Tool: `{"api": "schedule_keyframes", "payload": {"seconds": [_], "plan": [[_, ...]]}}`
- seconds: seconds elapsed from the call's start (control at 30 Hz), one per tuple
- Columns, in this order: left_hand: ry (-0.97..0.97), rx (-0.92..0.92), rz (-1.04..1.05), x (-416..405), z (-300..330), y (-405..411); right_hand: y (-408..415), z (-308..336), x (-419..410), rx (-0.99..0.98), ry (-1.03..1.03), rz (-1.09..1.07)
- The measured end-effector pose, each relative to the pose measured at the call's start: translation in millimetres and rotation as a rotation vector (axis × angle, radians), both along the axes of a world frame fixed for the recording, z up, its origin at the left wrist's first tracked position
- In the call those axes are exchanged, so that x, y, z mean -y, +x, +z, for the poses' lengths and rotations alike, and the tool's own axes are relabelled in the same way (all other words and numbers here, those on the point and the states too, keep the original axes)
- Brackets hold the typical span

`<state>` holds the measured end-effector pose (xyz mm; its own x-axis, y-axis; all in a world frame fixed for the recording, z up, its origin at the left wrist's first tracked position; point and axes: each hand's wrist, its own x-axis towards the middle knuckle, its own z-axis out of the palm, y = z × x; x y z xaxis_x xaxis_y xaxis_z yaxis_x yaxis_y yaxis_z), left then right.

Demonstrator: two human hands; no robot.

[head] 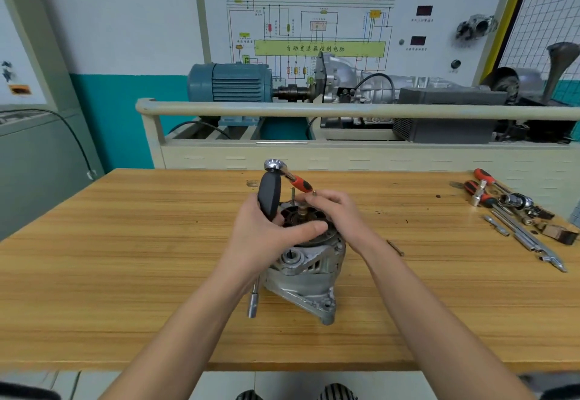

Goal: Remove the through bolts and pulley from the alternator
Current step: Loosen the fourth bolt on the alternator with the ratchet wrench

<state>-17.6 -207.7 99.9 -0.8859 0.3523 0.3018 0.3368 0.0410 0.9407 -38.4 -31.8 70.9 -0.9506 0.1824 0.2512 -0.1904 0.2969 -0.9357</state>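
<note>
We are working at the wooden bench [125,258], with the alternator [306,269] sitting upright near its middle, well back from the near edge. Our left hand [266,230] is gripping a black tool handle [269,197] while its thumb is pressing the alternator's top. Our right hand [337,211] is pinching something small at the central shaft [303,210]. A loose bolt [395,247] is lying just right.

Wooden surface [125,258]. Cluster of red-handled tools, sockets and extension bars [514,211] at right far corner. Behind surface: cream training rig with rail [345,110], blue electric motor [230,85] coupled to silver gearbox [361,80]. Wiring diagram board [314,32] on wall above. Wire mesh panel [546,22] at right.
</note>
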Motion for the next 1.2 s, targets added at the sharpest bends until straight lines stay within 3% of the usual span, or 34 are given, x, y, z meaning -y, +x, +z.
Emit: {"api": "schedule_keyframes", "payload": {"seconds": [0.13,0.27,0.33,0.4,0.5,0.6,0.7,0.8,0.93,1.07,1.2], "plan": [[-0.167,-0.102,0.128,-3,-6,3,3,-1,5,-0.028,0.022,-0.16],[-0.061,-0.122,0.209,-7,-3,-6,14,-4,15,-0.081,0.169,-0.302],[-0.015,-0.124,0.25,-7,-4,-10,16,4,5,-0.027,0.223,-0.224],[-0.026,-0.145,0.296,-7,-8,-9,17,14,-7,0.077,0.188,-0.012],[-0.073,-0.229,0.386,-9,-16,-6,17,15,-10,0.075,0.114,0.163],[-0.058,-0.345,0.442,-10,-19,-7,16,7,-2,0.039,0.063,0.151],[-0.086,-0.435,0.486,-4,-21,-18,19,0,6,0.038,0.114,0.003],[-0.171,-0.362,0.513,3,-17,-39,22,-1,7,0.047,0.227,-0.132],[-0.225,-0.233,0.512,5,-10,-51,18,15,-1,0.067,0.117,-0.086],[-0.182,-0.276,0.54,1,-11,-48,13,14,5,0.129,0.191,0.072],[-0.225,-0.275,0.571,-4,-13,-59,13,8,9,0.128,0.188,-0.071]]}}
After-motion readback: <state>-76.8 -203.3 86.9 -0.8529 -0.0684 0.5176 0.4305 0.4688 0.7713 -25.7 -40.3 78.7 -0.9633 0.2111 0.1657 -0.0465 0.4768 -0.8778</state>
